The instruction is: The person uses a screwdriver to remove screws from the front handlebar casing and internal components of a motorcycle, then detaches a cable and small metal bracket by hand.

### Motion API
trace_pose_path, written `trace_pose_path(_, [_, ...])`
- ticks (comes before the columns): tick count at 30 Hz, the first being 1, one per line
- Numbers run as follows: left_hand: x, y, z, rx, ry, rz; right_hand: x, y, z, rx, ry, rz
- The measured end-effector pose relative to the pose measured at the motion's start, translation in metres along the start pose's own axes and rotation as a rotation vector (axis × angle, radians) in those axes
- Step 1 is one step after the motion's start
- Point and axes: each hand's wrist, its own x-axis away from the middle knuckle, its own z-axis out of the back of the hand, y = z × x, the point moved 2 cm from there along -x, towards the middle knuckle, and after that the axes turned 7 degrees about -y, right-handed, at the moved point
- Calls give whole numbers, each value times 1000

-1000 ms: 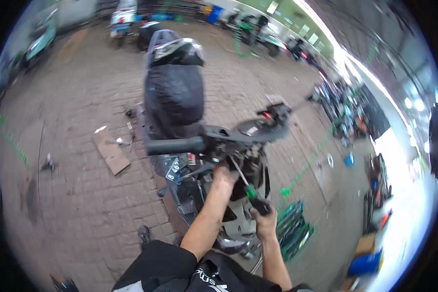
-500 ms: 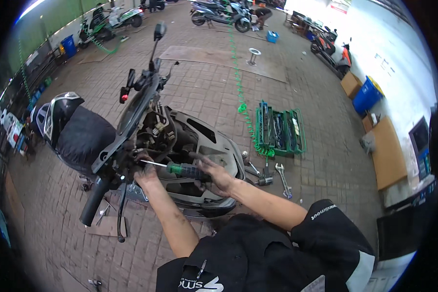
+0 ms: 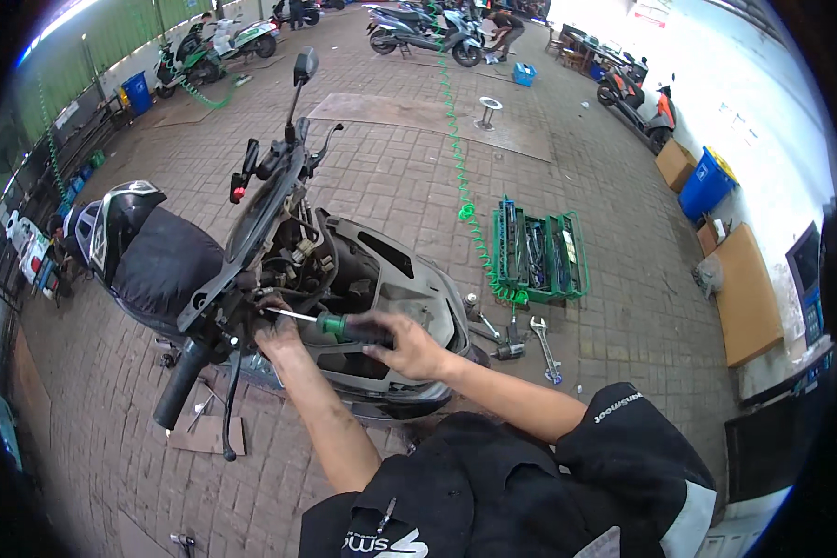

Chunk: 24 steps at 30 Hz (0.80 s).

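One green-and-black-handled metal screwdriver (image 3: 331, 324) lies beside the black scooter handlebar (image 3: 242, 249), judged light and stiff, best held where my bare right hand (image 3: 400, 346) clamps its handle; bare left hand (image 3: 277, 337) near tip, closure I cannot tell.

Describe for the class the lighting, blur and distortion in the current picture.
Head view: the right hand and screwdriver handle look blurred; head view: the white wall is brightly lit, nearly washed out; head view: fisheye distortion curves the surroundings, with black corners.
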Motion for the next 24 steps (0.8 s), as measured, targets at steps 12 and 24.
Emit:
trace_pose_path(12, [22, -43, -32, -108, 39, -53, 4, -5, 4, 494, 107, 92])
trace_pose_path(24, [38, -71, -40, -222, -47, -64, 7, 1, -4, 773, 142, 85])
